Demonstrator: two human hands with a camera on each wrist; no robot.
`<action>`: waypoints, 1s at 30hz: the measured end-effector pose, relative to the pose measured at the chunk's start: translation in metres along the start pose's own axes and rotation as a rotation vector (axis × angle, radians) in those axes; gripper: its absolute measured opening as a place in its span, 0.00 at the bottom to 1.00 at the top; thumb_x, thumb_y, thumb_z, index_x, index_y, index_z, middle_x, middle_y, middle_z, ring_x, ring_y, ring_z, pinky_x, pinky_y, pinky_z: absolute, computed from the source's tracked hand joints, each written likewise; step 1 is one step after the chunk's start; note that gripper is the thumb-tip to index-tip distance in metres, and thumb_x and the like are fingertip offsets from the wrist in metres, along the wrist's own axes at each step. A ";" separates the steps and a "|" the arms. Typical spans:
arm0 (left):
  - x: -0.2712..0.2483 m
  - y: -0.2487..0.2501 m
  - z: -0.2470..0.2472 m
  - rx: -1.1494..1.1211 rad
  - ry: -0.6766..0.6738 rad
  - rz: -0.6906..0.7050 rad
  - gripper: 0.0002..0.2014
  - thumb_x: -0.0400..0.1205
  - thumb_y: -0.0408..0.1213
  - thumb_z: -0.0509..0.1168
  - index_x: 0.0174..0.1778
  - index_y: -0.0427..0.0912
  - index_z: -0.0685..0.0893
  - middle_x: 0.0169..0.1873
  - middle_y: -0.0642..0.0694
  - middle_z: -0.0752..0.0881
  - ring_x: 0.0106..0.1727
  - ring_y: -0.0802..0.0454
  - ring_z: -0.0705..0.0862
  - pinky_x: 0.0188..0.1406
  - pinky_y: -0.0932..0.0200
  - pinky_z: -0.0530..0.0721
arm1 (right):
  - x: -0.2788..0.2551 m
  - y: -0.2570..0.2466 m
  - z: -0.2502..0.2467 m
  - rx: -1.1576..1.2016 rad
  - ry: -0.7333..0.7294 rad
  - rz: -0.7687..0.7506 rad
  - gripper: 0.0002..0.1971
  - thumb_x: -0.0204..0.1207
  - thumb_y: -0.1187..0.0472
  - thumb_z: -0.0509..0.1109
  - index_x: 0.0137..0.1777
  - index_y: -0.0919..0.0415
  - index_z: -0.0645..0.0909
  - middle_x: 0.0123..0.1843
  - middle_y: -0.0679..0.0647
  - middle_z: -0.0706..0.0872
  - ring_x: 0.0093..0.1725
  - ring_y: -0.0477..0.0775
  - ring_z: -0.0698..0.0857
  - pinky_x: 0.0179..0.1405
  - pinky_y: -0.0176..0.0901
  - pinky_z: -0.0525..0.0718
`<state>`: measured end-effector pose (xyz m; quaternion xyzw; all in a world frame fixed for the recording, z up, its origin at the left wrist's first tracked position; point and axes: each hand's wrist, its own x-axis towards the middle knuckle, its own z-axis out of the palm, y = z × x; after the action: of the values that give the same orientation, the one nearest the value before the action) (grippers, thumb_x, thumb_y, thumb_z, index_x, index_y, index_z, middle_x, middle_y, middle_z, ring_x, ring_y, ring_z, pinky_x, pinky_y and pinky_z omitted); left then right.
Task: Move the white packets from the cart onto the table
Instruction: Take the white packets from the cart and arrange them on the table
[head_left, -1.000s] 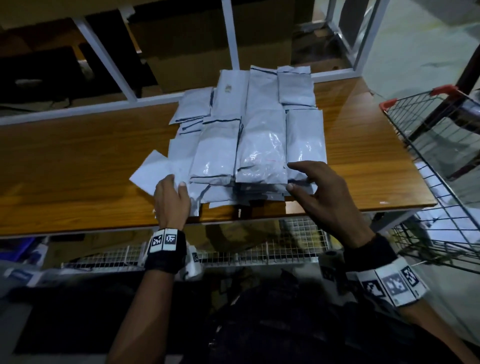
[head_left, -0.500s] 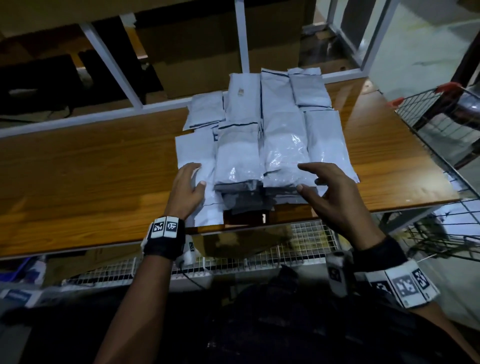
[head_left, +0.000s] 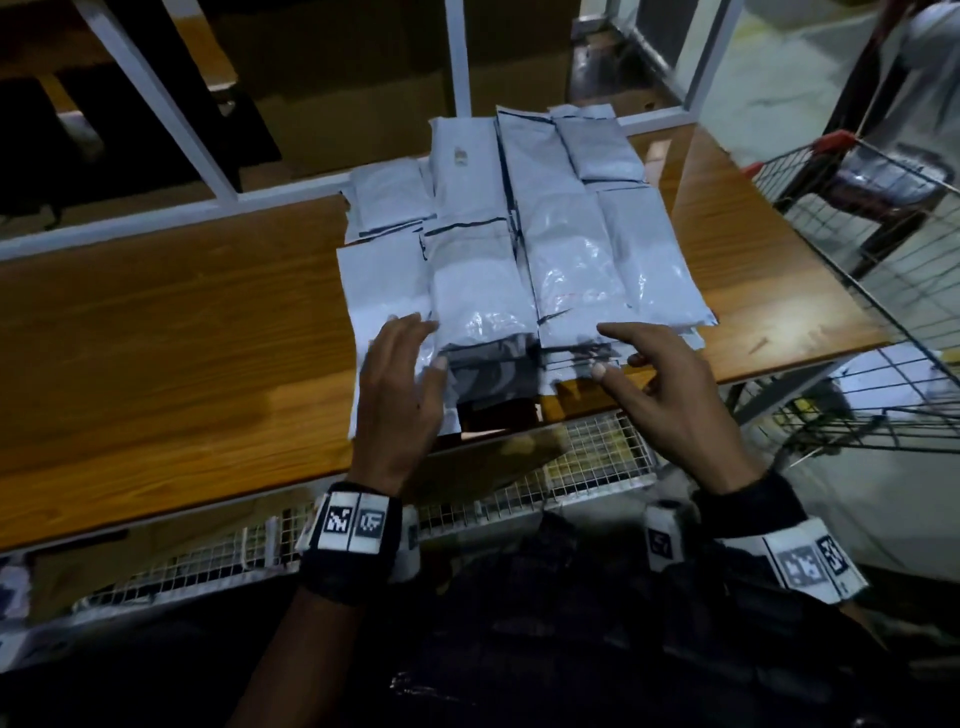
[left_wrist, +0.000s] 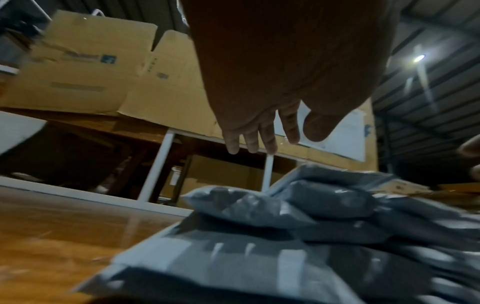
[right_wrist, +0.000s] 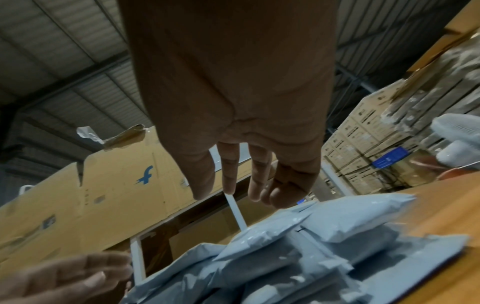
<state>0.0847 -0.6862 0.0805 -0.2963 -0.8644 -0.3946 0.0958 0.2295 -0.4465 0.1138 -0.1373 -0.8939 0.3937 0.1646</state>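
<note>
In the head view we see the white packets (head_left: 524, 249) lying in overlapping rows on the wooden counter (head_left: 171, 338), near its front edge. The left hand (head_left: 400, 395) hangs over the near left corner of the pile, and its grip is wide, with straight fingers that hold nothing. Half a second ago this hand lay flat on the leftmost packet; now it is a little more to the right and looks lifted. The right hand (head_left: 670, 395) is at the near right side of the pile, fingers spread and relaxed, the grip also wide and empty, much as it was before. The pile itself looks more even at the front than one second ago, when some packets stuck out to the left. The wire cart (head_left: 878, 249) stands at the right of the counter.

In the left wrist view the left hand (left_wrist: 272, 102) is above the packets (left_wrist: 298, 226), apart from them, with the fingers (left_wrist: 267, 139) straight.

In the right wrist view the right hand (right_wrist: 239, 123) is also above the packets (right_wrist: 311, 257), not touching, fingers (right_wrist: 230, 174) loosely extended. Cardboard boxes (right_wrist: 103, 195) stand behind the counter.
</note>
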 end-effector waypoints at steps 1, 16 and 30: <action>-0.003 0.012 0.004 -0.032 -0.003 0.031 0.18 0.86 0.35 0.62 0.73 0.41 0.77 0.74 0.42 0.77 0.81 0.48 0.67 0.81 0.52 0.65 | -0.003 0.002 -0.004 0.000 0.012 0.016 0.20 0.82 0.53 0.71 0.73 0.50 0.79 0.67 0.46 0.80 0.59 0.45 0.79 0.46 0.26 0.71; 0.006 0.198 0.180 -0.302 -0.299 0.305 0.17 0.87 0.39 0.63 0.71 0.43 0.78 0.66 0.45 0.81 0.68 0.47 0.79 0.65 0.43 0.80 | -0.065 0.146 -0.162 -0.124 0.281 0.129 0.20 0.84 0.56 0.70 0.74 0.57 0.78 0.66 0.54 0.81 0.59 0.44 0.76 0.59 0.44 0.78; 0.059 0.328 0.375 -0.359 -0.619 0.458 0.18 0.84 0.36 0.65 0.71 0.39 0.80 0.65 0.44 0.85 0.64 0.46 0.83 0.63 0.48 0.82 | -0.080 0.279 -0.290 -0.126 0.444 0.387 0.20 0.81 0.59 0.72 0.73 0.57 0.79 0.63 0.50 0.79 0.57 0.48 0.79 0.50 0.17 0.69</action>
<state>0.2556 -0.2149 0.0576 -0.5971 -0.6819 -0.3999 -0.1362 0.4513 -0.1031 0.0745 -0.3977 -0.8160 0.3217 0.2691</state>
